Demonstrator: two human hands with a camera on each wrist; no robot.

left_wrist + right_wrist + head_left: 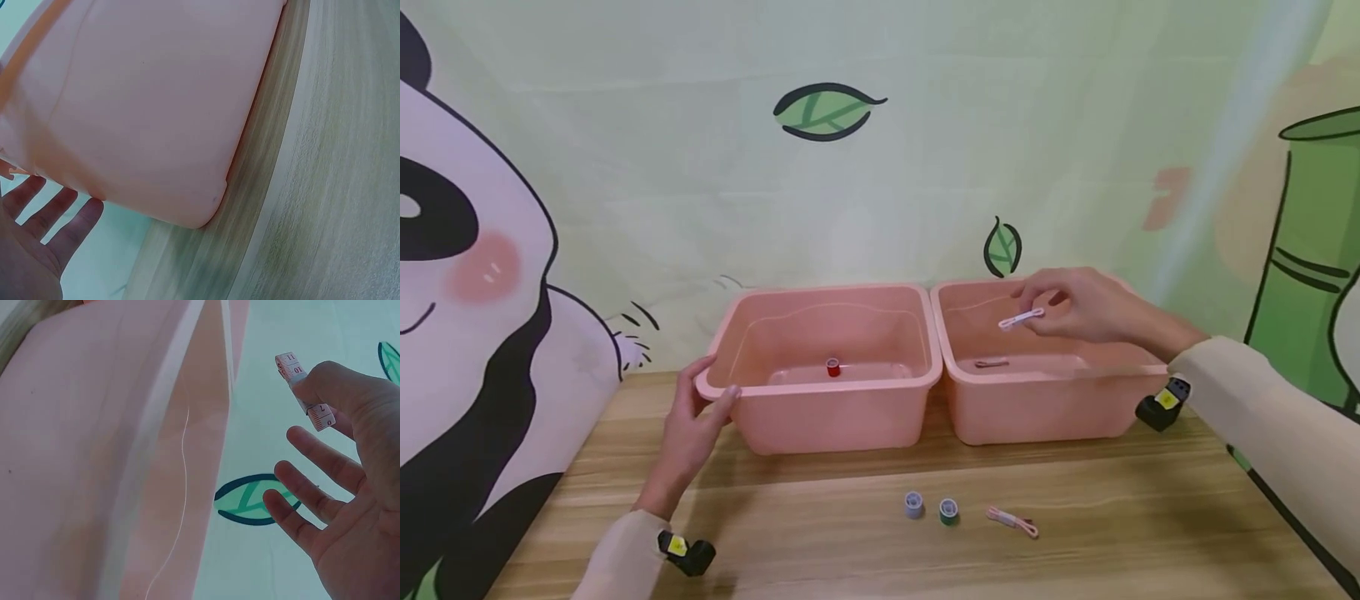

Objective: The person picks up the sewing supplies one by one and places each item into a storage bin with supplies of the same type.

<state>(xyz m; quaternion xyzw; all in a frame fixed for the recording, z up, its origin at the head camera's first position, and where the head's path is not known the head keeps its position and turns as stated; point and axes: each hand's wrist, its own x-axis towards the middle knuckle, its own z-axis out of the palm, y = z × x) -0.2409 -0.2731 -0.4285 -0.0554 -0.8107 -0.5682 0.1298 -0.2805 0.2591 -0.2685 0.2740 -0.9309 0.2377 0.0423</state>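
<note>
My right hand point(1078, 304) is above the right pink bin point(1037, 408), pinching a folded tape measure point(1021, 319) between thumb and index finger. Printed numbers show on that tape measure point(320, 414) in the right wrist view, where the other fingers spread loosely. At the front left corner of the left pink bin point(831, 421), my left hand point(688, 425) holds the rim, thumb at the front and fingers along the side. A small red spool point(833, 367) stands inside the left bin. Another folded tape measure point(992, 363) lies on the right bin's floor.
On the wooden table point(820, 533) in front of the bins stand a pale blue spool point(913, 504) and a green spool point(948, 512). Beside them lies a pink folded tape measure point(1012, 522). A printed cloth backdrop point(925, 167) hangs behind the bins.
</note>
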